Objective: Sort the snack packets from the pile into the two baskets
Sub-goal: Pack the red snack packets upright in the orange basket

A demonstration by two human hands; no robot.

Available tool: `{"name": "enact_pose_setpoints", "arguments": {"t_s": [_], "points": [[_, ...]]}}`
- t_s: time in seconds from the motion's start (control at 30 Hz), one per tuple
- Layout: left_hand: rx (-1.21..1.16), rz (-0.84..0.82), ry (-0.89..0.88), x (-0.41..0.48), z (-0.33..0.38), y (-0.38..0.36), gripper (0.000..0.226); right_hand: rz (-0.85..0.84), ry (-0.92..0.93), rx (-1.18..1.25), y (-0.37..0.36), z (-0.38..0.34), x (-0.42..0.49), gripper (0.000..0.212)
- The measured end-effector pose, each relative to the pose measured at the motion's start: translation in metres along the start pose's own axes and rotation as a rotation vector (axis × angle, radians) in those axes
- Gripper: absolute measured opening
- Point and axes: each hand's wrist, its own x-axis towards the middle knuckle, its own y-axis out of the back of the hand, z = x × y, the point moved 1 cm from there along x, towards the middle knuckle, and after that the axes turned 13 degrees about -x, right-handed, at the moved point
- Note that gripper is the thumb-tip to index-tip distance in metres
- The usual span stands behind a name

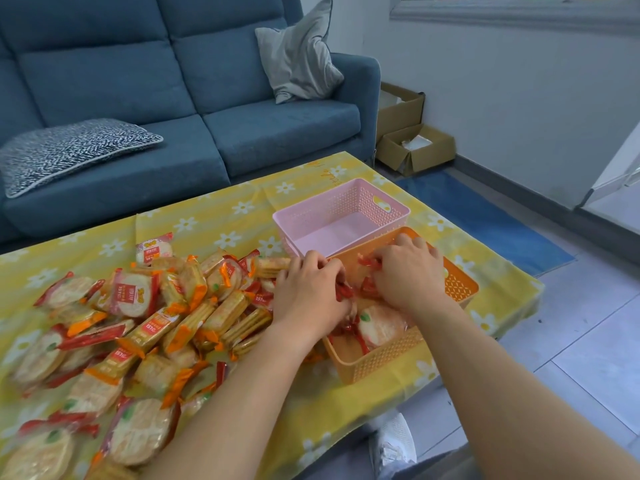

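Head view: both hands are down inside the orange basket (381, 358). The left hand (308, 289) and right hand (408, 275) sit close together, and each has its fingers curled down over red-wrapped packets (381, 327). The left fingers (329, 271) pinch red wrapper ends just under their tips. The right fingers (388, 256) are bunched on more red wrappers, though blur hides how firm that hold is. More round packets of this kind lie in the basket below the palms.

Just beyond the fingertips stands the pink basket (346, 202), touching the orange one, with nothing showing inside it. The pile (138, 323) spreads out on the yellow cloth (207, 216) to the left of the fingers, so the left hand is much the nearer one.

The long orange-edged bars (235, 317) lie closest, beside the left wrist, with their long axes slanting up toward the baskets. The likely next reach is leftward and back — judged from the layout only.
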Motion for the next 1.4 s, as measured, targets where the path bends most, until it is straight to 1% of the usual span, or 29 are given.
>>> {"name": "enact_pose_setpoints", "arguments": {"t_s": [0.07, 0.17, 0.23, 0.3, 0.37, 0.43, 0.47, 0.5, 0.53, 0.57, 0.63, 0.67, 0.7, 0.77, 0.8, 0.83, 0.9, 1.03, 1.1, 1.13, 1.17, 1.2, 1.27, 1.3, 1.4], "points": [[0.005, 0.004, 0.0, 0.0, 0.0, -0.001, 0.042, 0.01, 0.0, 0.063, 0.014, 0.011, 0.001, 0.031], [0.01, 0.005, 0.004, 0.0, 0.002, -0.001, 0.044, 0.08, 0.07, 0.189, 0.021, 0.011, -0.001, 0.031], [0.006, 0.008, 0.014, -0.001, 0.002, -0.002, 0.046, 0.036, 0.126, 0.27, 0.014, 0.0, -0.004, 0.034], [0.007, 0.033, 0.001, 0.0, 0.003, -0.004, 0.049, -0.012, 0.198, 0.298, 0.005, -0.012, -0.008, 0.035], [-0.008, 0.048, -0.043, 0.001, 0.002, -0.006, 0.06, -0.024, 0.231, 0.367, 0.002, -0.018, -0.009, 0.038], [-0.077, 0.026, -0.083, 0.002, 0.001, -0.008, 0.075, -0.074, 0.199, 0.548, 0.004, -0.016, -0.008, 0.044], [-0.115, 0.007, -0.095, 0.003, 0.001, -0.008, 0.079, -0.136, 0.16, 0.659, 0.004, -0.013, -0.007, 0.045], [-0.134, -0.012, -0.11, 0.003, 0.002, -0.009, 0.08, -0.2, 0.119, 0.749, 0.004, -0.008, -0.007, 0.043], [-0.124, -0.03, -0.126, 0.004, 0.003, -0.01, 0.076, -0.244, 0.08, 0.787, 0.002, -0.004, -0.006, 0.039], [-0.091, -0.041, -0.145, 0.005, 0.004, -0.01, 0.068, -0.252, 0.052, 0.755, -0.001, 0.002, -0.004, 0.034], [-0.023, -0.051, -0.157, 0.008, 0.005, -0.009, 0.048, -0.241, 0.057, 0.542, -0.009, 0.011, -0.003, 0.027], [-0.009, -0.053, -0.151, 0.01, 0.006, -0.008, 0.04, -0.277, 0.099, 0.418, -0.012, 0.013, -0.005, 0.027], [-0.006, -0.053, -0.144, 0.011, 0.006, -0.008, 0.034, -0.349, 0.152, 0.303, -0.016, 0.012, -0.008, 0.03], [0.007, -0.038, -0.146, 0.01, 0.008, -0.007, 0.027, -0.503, 0.23, 0.086, -0.023, 0.007, -0.013, 0.044], [0.016, -0.031, -0.152, 0.01, 0.009, -0.008, 0.027, -0.535, 0.243, -0.002, -0.024, 0.005, -0.015, 0.051], [0.023, -0.021, -0.157, 0.01, 0.01, -0.007, 0.027, -0.532, 0.249, -0.066, -0.025, 0.003, -0.015, 0.055], [0.031, -0.012, -0.152, 0.01, 0.012, -0.007, 0.028, -0.492, 0.258, -0.143, -0.022, 0.003, -0.013, 0.053], [0.045, -0.006, -0.139, 0.012, 0.011, -0.006, 0.03, -0.384, 0.238, -0.235, -0.005, 0.007, -0.011, 0.03], [0.06, 0.017, -0.14, 0.014, 0.01, -0.005, 0.03, -0.358, 0.207, -0.215, 0.004, 0.015, -0.009, 0.013], [0.063, 0.023, -0.143, 0.015, 0.009, -0.004, 0.03, -0.382, 0.191, -0.172, 0.007, 0.02, -0.009, 0.012], [0.065, 0.026, -0.152, 0.015, 0.009, -0.003, 0.03, -0.415, 0.172, -0.113, 0.008, 0.025, -0.008, 0.018], [0.065, 0.029, -0.172, 0.015, 0.009, -0.002, 0.029, -0.436, 0.155, -0.062, 0.008, 0.029, -0.007, 0.018], [0.059, 0.042, -0.234, 0.015, 0.009, -0.001, 0.024, -0.419, 0.127, -0.014, 0.009, 0.032, -0.006, 0.01], [0.052, 0.05, -0.263, 0.014, 0.01, 0.0, 0.02, -0.411, 0.115, -0.011, 0.01, 0.032, -0.006, 0.011], [0.032, 0.052, -0.317, 0.012, 0.011, 0.001, 0.012, -0.391, 0.032, 0.065, 0.014, 0.028, -0.007, 0.024]]}}
